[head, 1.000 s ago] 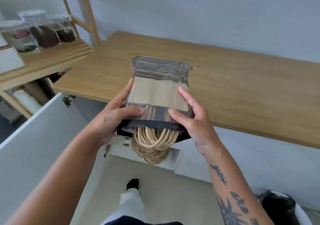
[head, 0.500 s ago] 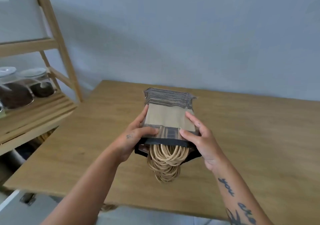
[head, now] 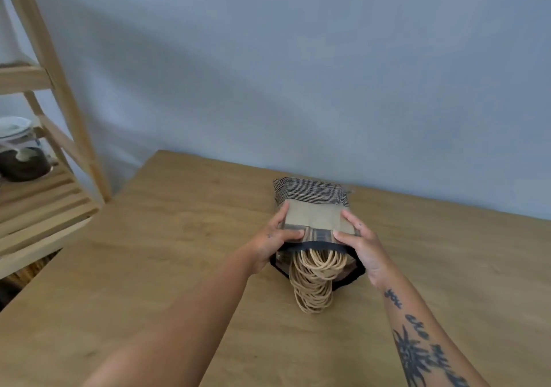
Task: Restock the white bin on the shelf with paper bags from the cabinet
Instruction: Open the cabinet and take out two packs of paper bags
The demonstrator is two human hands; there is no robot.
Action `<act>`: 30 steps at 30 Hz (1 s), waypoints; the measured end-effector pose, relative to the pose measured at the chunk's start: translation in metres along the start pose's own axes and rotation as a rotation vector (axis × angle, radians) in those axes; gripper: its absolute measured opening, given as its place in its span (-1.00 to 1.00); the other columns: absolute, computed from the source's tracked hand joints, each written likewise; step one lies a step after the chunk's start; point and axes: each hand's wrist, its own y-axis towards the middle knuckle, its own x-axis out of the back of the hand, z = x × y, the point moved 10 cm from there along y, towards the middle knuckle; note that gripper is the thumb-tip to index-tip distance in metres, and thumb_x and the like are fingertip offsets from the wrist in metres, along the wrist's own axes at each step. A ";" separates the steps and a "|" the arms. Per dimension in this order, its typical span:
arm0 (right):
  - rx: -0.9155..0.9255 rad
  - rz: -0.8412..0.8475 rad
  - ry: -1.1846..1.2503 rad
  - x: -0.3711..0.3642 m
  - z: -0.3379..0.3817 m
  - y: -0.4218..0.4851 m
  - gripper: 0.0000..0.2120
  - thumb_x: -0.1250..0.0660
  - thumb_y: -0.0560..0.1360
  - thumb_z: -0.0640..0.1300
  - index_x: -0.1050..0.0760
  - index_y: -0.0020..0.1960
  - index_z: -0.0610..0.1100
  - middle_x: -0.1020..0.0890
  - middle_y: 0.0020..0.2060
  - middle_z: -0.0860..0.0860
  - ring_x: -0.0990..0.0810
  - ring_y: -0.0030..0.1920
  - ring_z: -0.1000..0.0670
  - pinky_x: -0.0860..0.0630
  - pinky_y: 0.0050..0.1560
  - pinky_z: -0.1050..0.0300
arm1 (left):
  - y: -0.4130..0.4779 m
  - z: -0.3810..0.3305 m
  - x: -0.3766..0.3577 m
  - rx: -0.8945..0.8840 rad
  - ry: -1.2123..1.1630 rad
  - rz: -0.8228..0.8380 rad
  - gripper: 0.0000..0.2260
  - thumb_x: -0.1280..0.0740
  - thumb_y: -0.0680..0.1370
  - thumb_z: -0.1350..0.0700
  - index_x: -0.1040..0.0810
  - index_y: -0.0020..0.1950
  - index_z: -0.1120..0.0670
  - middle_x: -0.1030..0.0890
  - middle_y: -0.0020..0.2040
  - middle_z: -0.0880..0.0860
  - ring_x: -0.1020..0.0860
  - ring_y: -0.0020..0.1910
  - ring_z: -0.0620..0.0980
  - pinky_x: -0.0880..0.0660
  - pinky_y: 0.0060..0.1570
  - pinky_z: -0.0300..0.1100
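Near the back edge of the wooden table [head: 179, 267], right of its middle, sits a thick stack of paper bags [head: 313, 207], flat brown bags with black trim, folded ends toward the wall [head: 298, 73]. Bundle of tan twisted handles [head: 314, 282] spills off the near end toward the camera, loops draping onto the table top. Left hand [head: 272, 243] clamps the stack's left side, thumb laid across the top, fingers curled along the side edge. Right hand [head: 362, 248] clamps the right side the same way, thumb on top; tattooed forearm behind it. Can't tell if the stack rests fully on the surface or is just above it. Wooden shelf [head: 44, 201] stands at the table's left edge; a glass jar [head: 21, 151] with dark contents on its slatted tier.
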 end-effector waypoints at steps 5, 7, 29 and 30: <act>-0.033 -0.055 0.002 0.006 -0.019 0.009 -0.44 -0.35 0.44 -0.26 -0.32 0.39 0.02 -0.53 0.15 0.08 -0.54 0.11 0.08 -0.48 0.11 0.21 | 0.016 0.007 0.002 0.017 0.048 -0.003 -0.27 -0.40 0.46 0.18 -0.10 0.48 -0.23 -0.18 0.52 -0.03 -0.27 0.43 0.00 -0.16 0.47 0.02; -0.030 -0.057 -0.021 0.008 -0.023 0.011 -0.43 -0.36 0.44 -0.21 -0.31 0.39 0.04 -0.47 0.28 0.02 -0.48 0.25 0.01 -0.39 0.32 0.06 | 0.018 0.008 0.002 0.020 0.076 0.004 -0.26 -0.41 0.45 0.15 -0.09 0.48 -0.24 -0.14 0.54 -0.04 -0.23 0.45 0.01 -0.15 0.47 0.04; -0.027 -0.052 -0.479 -0.011 -0.094 -0.212 -0.59 -0.35 0.45 -0.03 -0.43 0.29 -0.04 -0.46 0.31 -0.09 -0.43 0.30 -0.08 -0.41 0.21 0.07 | -0.258 0.091 0.026 0.029 0.287 -0.389 -0.38 -0.32 0.53 0.01 -0.10 0.52 -0.06 -0.34 0.40 0.16 -0.40 0.32 0.10 -0.38 0.13 -0.08; -0.022 -0.059 -0.557 -0.015 -0.099 -0.226 -0.60 -0.34 0.45 -0.02 -0.44 0.27 -0.04 -0.47 0.29 -0.09 -0.44 0.28 -0.09 -0.43 0.21 0.04 | -0.279 0.099 0.031 0.026 0.269 -0.432 -0.42 -0.31 0.54 0.04 -0.15 0.50 -0.04 -0.36 0.39 0.14 -0.40 0.32 0.10 -0.39 0.15 -0.07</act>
